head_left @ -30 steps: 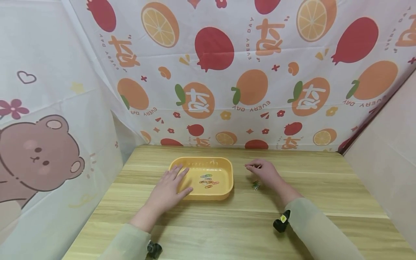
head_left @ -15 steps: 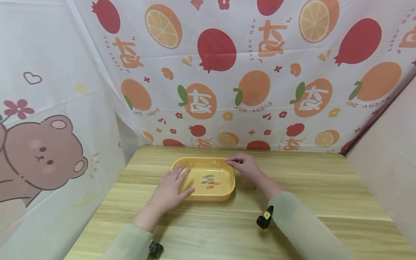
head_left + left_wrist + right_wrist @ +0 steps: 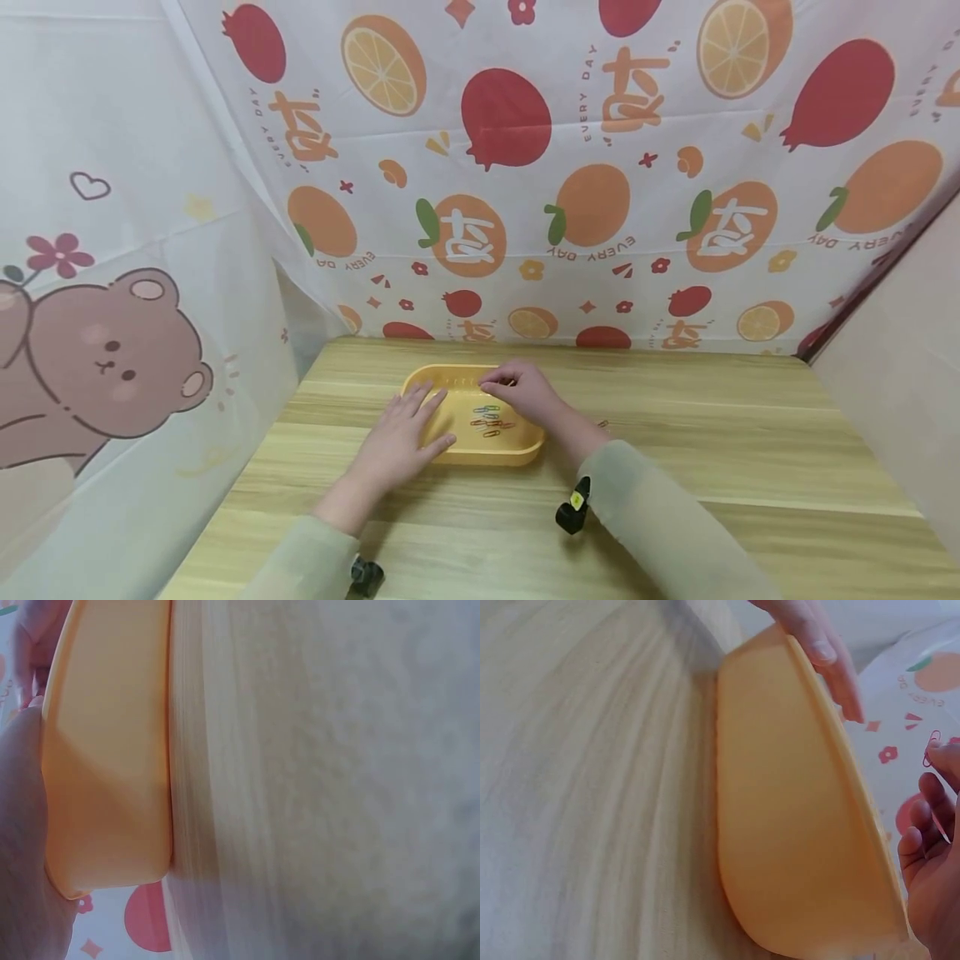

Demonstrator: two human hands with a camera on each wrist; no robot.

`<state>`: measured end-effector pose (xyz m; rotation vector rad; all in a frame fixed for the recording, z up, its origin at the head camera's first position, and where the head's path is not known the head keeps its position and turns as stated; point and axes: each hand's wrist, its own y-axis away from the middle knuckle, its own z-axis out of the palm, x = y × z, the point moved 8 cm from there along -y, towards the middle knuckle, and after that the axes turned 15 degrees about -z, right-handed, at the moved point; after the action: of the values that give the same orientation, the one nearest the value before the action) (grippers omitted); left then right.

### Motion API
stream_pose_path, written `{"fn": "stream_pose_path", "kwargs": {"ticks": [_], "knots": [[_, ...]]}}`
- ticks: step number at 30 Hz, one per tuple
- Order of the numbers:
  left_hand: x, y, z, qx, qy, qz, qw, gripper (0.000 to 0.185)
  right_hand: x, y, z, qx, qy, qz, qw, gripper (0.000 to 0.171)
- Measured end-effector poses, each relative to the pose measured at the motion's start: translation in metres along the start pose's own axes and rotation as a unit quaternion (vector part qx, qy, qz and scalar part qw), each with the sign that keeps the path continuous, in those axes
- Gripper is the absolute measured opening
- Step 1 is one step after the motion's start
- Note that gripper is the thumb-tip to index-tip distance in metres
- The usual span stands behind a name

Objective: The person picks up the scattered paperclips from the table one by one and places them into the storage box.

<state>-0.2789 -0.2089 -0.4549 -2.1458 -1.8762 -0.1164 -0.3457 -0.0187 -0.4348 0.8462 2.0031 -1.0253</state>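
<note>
A: Largest first: what fills the scene?

B: A fruit-print cloth [image 3: 600, 167] hangs behind a wooden table [image 3: 750, 450]. A yellow tray [image 3: 517, 450] sits on the table's left half, with a cluster of coloured paper clips [image 3: 489, 420] lying inside it.

A: And the hands?

B: The left hand [image 3: 397, 433] rests flat on the tray's left rim, fingers straight and spread, gripping nothing. The right hand [image 3: 521, 390] hovers over the tray's far side, fingertips pinched together; the right wrist view shows a pink paper clip [image 3: 932, 747] held at the fingertips.

A: Smallest item?

B: A loose clip [image 3: 602, 425] lies on the table just right of the right forearm.
</note>
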Motion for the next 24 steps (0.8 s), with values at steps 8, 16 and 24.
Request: {"fn": "stream_pose_path", "kwargs": {"ticks": [8,16,24], "knots": [[0.0,0.001,-0.001,0.006,-0.007,0.002,1.0,0.077,0.005,-0.004,0.02,-0.05,0.054,-0.014,0.997,0.013],[0.0,0.001,-0.001,-0.002,-0.001,0.0,1.0,0.079,0.01,-0.008,0.049,-0.161,0.181,-0.028,0.97,0.01],[-0.001,0.001,0.0,-0.001,-0.001,0.003,1.0,0.081,0.011,-0.005,0.069,-0.225,0.276,-0.016,0.934,0.007]]}}
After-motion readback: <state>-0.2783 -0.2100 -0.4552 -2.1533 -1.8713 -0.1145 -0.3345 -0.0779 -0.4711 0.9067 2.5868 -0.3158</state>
